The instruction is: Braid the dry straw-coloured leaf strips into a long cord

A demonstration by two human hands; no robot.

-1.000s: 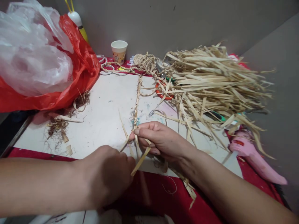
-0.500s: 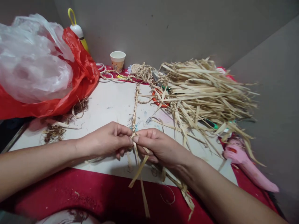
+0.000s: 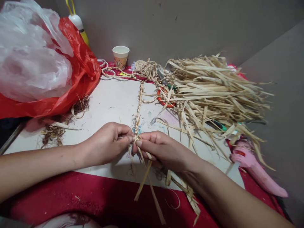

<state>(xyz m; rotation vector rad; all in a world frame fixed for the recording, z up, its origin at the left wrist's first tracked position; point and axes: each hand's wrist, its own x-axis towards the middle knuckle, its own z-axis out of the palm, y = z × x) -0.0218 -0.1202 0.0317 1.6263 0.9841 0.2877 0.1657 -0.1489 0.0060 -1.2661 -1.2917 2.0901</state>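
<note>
A narrow straw braid [image 3: 139, 109] runs up the white board from between my hands. My left hand [image 3: 114, 139] pinches a straw strand at the braid's lower end, thumb against forefinger. On the other side, my right hand [image 3: 154, 144] grips the braid's working end, its thumb almost meeting the left fingertips. Loose straw strips [image 3: 144, 180] hang below the right hand toward the board's front edge. The fingers partly hide the crossing of the strands.
A big heap of dry straw [image 3: 213, 88] lies right, over orange-handled scissors [image 3: 163, 99]. Nearby is a pink glue gun [image 3: 256, 167]. Left stands a red plastic bag [image 3: 87, 72] with clear plastic inside. A paper cup [image 3: 120, 57] and coiled cord [image 3: 148, 70] sit at the back.
My left fingertips have drawn slightly left, away from the braid, with a strand. The hanging strips have swung to the right. The view has shifted a little.
</note>
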